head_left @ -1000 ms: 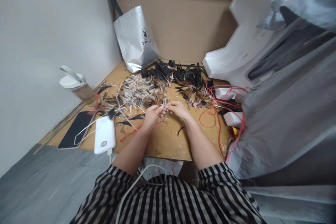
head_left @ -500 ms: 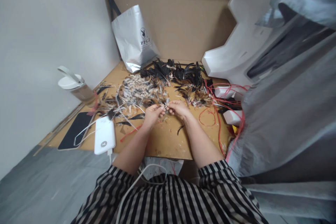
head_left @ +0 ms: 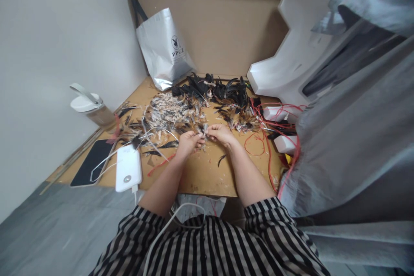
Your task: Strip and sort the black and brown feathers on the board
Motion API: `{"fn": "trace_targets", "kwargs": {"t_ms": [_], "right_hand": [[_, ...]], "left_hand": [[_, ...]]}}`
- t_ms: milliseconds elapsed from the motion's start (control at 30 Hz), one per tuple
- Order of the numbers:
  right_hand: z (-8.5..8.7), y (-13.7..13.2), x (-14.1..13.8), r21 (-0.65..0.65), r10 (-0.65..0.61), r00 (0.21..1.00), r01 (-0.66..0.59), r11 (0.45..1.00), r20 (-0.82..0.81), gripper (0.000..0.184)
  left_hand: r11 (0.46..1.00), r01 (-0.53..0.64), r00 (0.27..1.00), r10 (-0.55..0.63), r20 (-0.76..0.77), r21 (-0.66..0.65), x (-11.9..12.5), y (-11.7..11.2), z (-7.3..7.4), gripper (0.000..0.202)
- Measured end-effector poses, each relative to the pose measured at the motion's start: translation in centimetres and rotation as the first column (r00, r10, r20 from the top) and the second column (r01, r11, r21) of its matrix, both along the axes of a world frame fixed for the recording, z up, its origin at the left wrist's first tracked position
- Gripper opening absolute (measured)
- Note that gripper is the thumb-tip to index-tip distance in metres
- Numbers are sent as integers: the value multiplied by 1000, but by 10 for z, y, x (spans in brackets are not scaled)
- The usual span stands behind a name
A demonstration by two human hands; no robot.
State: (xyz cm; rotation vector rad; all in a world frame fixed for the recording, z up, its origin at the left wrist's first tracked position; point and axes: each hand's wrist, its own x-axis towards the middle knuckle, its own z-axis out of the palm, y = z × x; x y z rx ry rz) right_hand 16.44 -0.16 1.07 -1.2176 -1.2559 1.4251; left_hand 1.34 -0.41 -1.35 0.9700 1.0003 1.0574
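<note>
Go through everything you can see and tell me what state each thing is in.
Left hand: fingers pinched at a small tuft
Right hand: pinched at the same tuft
Feathers: loose, in piles
Bottle: lid on, handle raised
Phone: lying flat, screen dark
Power bank: lying flat, cable plugged in
Bag: standing, tilted
Red cord: loose, tangled

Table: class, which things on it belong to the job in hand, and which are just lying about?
Seem to belong:
Tuft, held between the left hand and right hand
Feather pile just beyond
Black feathers
Perhaps red string, though neither hand visibly holds it

Apparently lying about:
Phone
Power bank
Bottle
Bag
</note>
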Motion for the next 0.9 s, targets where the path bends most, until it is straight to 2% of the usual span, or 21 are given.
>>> {"fn": "trace_targets", "kwargs": {"t_ms": [167, 300, 400, 500, 633, 733, 900], "right_hand": [[-1, -2, -4, 40, 0, 995, -3, 999, 96, 25], [-2, -2, -7, 36, -23, 996, 20, 999, 92, 24], [0, -1, -5, 46, -74, 993, 70, 997, 95, 24], [2, -1, -2, 112, -117, 985, 103, 988, 127, 24], [2, -2, -3, 250, -96, 966, 34, 968, 241, 21], [0, -3, -6, 333, -83, 921, -53, 941, 382, 22], [-1, -4, -10, 362, -110, 857, -94, 927, 504, 23]], "left_hand": [[999, -11, 1000, 11, 11, 33, 1, -4, 5, 33], [997, -19, 1000, 20, -11, 70, 3, -7, 7, 32], [997, -25, 999, 28, -36, 77, 3, -8, 9, 33], [996, -50, 997, 54, -53, 73, 2, -8, 10, 34], [999, -29, 997, 32, -77, 37, 0, -8, 9, 35], [999, -23, 997, 25, -73, 31, 0, -7, 6, 35], [999, -23, 996, 27, -81, 47, 0, -6, 3, 35]]}}
